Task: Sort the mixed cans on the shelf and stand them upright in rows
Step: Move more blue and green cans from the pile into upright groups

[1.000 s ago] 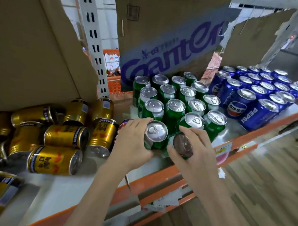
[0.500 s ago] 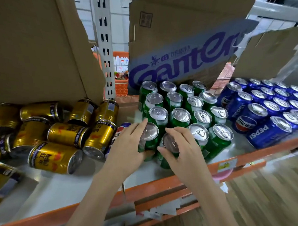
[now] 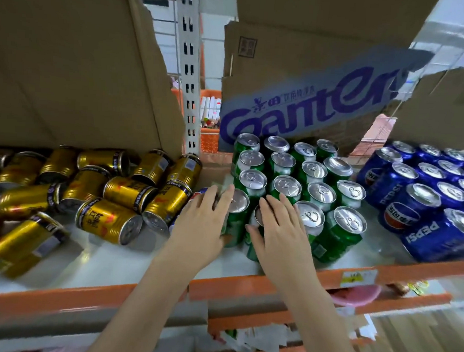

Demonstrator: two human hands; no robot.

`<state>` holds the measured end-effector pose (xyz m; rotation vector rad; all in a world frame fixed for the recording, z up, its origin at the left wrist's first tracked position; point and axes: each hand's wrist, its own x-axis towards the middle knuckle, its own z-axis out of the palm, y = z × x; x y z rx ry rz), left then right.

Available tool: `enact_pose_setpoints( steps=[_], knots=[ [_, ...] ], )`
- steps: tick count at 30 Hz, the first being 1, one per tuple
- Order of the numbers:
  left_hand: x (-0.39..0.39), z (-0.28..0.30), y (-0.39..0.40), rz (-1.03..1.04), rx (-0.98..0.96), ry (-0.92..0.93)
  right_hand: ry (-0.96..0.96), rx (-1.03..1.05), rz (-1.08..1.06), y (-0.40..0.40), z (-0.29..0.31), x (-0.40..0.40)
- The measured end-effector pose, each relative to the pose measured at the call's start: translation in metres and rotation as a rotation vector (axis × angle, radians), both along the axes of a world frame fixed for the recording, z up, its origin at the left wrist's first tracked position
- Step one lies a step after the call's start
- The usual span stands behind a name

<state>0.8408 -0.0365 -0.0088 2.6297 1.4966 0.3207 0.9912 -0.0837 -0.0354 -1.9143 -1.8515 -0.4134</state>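
A white perforated shelf upright [image 3: 189, 75] rises at the far side between brown cardboard boxes [image 3: 71, 62]; wood-grain floor [image 3: 425, 344] lies near right.

A single head-worn wide-angle camera looks forward and down from just in front of the white shelf with the orange front edge [image 3: 247, 281], close enough that both forearms reach in from the bottom. It faces the cardboard boxes [image 3: 71, 62] at the shelf's back edge.

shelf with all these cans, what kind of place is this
Probably a shop or stockroom: an orange-edged metal shelf with a price tag, cardboard cartons behind, and drink cans grouped by brand, such as blue Pepsi cans.
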Motion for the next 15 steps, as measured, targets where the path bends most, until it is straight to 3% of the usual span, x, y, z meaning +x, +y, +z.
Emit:
enact_pose_setpoints(
  steps=[4,10,15],
  knots=[
    [-0.018,-0.013,-0.022,0.083,0.094,-0.036,0.066,0.043,-0.023,0.000,-0.005,-0.004],
    [-0.068,-0.052,-0.076,0.299,-0.068,0.027,0.226,0.111,0.041,-0.020,-0.017,-0.044],
    [-0.113,-0.070,-0.109,0.410,-0.080,0.013,0.323,0.084,0.205,-0.041,-0.030,-0.087]
  ],
)
